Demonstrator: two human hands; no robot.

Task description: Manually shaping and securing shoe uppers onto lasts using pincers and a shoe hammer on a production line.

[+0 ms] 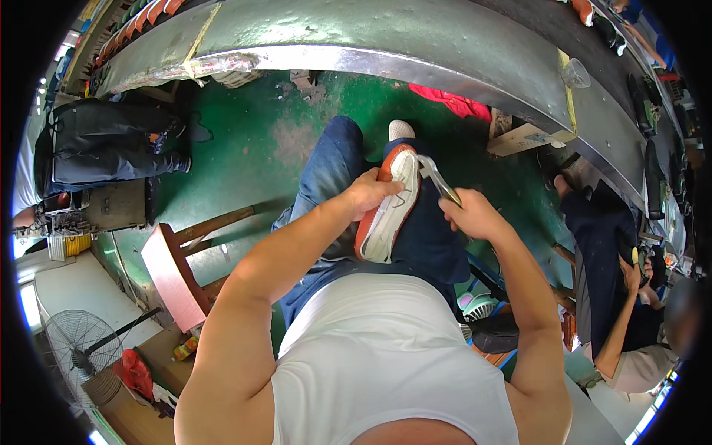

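Observation:
A reddish-brown shoe lies across my lap, its pale white underside turned up and its toe pointing away from me. A thin dark cord or line crosses its middle. My left hand grips the shoe around its left side, with the thumb pressed on the pale face. In my right hand is a pair of lasting pliers with a curved silver head. That head is at the right edge of the shoe near the toe; whether its jaws bite the edge is too small to tell.
A long metal-edged workbench runs across the far side, with shoes along it. A wooden stool stands at the left, near a fan. Red cloth lies under the bench. Another person sits at the right.

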